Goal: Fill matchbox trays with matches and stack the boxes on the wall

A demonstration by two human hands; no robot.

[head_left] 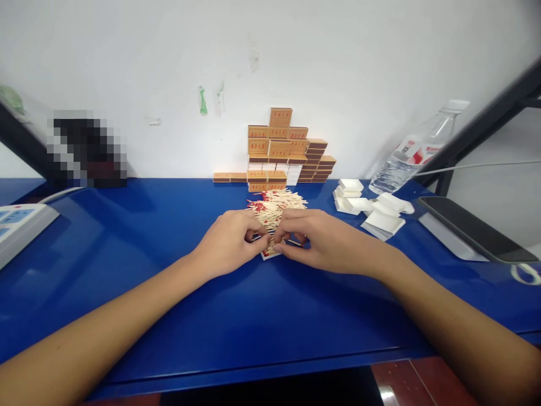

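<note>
My left hand (230, 242) and my right hand (315, 239) meet at the middle of the blue table (169, 304). Both have their fingers curled and pinched over a small white matchbox tray (270, 254) with red-tipped matches in it. Just behind the hands lies a loose pile of matches (276, 204). Further back, against the wall, stands a stack of brown matchboxes (281, 149). What each fingertip grips is partly hidden by the hands.
Several empty white trays (369, 208) lie to the right of the pile. A tilted plastic water bottle (416, 149) leans at the back right. A dark phone (475, 228) rests at the right edge. A white power strip (19, 223) is at the left.
</note>
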